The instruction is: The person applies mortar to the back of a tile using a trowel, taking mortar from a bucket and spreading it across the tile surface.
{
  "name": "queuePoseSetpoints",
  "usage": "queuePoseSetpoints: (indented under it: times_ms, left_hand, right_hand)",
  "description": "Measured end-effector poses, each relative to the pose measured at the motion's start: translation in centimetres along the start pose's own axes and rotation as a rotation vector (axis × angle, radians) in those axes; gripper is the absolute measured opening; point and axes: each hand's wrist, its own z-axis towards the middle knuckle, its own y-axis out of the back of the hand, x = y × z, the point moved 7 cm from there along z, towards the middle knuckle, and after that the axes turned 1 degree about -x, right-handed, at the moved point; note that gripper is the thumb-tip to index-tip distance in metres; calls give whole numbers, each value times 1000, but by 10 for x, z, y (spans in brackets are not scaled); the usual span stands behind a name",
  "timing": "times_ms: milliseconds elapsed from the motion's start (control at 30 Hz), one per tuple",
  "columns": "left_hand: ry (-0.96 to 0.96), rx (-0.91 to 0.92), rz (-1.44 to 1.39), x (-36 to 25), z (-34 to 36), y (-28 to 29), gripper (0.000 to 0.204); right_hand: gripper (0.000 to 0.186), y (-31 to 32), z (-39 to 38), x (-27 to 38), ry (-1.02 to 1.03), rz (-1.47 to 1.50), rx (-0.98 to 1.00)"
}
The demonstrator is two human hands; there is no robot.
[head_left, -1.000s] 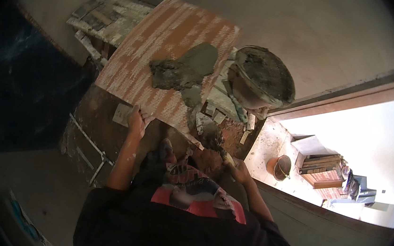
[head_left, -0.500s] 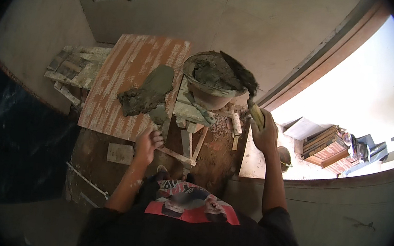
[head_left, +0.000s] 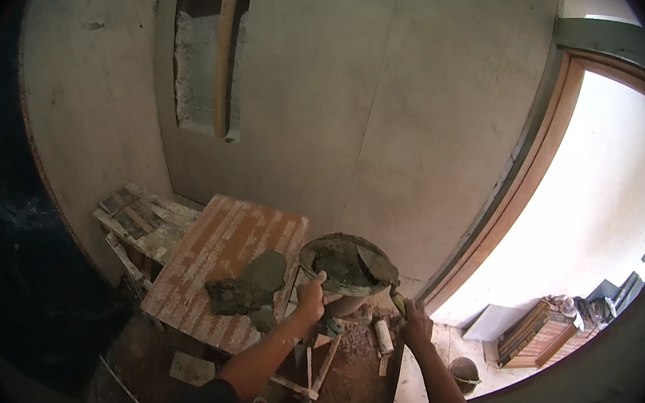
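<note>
A bucket (head_left: pixel 345 305) of wet grey mortar (head_left: pixel 334 265) stands in front of me on a wooden stand. My left hand (head_left: pixel 311 300) grips its near left rim, thumb over the edge. My right hand (head_left: pixel 416 324) is closed around the yellowish handle of a trowel (head_left: pixel 379 267), whose mortar-coated blade lies over the bucket's right side. Left of the bucket, a large orange-brown tile (head_left: pixel 231 228) with whitish streaks bears a heap of mortar (head_left: pixel 247 287). The tile's support is mostly hidden beneath it.
Wooden trestle planks (head_left: pixel 145 225) stand at the left. A paint roller (head_left: pixel 384 338) and a pale block (head_left: pixel 192 368) lie on the floor, with rubble below the bucket. A doorway with a wooden frame (head_left: pixel 543 164) opens at right; beyond it are another bucket (head_left: pixel 464 375) and stacked boxes (head_left: pixel 535 335).
My view has tilted up, showing more wall. My left hand has moved right from beside the tile onto the bucket rim. The trowel stays in my right hand by the bucket.
</note>
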Motion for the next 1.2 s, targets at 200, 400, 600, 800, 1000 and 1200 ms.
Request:
queuePoseSetpoints:
  times_ms: [200, 400, 600, 800, 1000, 1200]
  left_hand:
    - [-12, -58, 9, -3, -6, -5, 43]
    - [3, 2, 37, -1, 8, 4, 37]
    - [-80, -33, 170, -26, 27, 28, 33]
    - [32, 33, 205, -22, 65, 46, 44]
    - [-142, 271, 137, -28, 49, 16, 58]
    - [-168, 293, 165, -39, 32, 15, 57]
  right_hand:
    - [41, 12, -36, -16, -12, 60, -12]
    - [44, 31, -75, -42, -25, 46, -18]
    - [42, 66, -114, -72, -81, 15, -88]
    - [39, 95, -123, -45, -87, 230, -340]
    - [35, 111, -85, -42, -149, 94, -83]
    - [40, 125, -31, -2, -139, 82, 59]
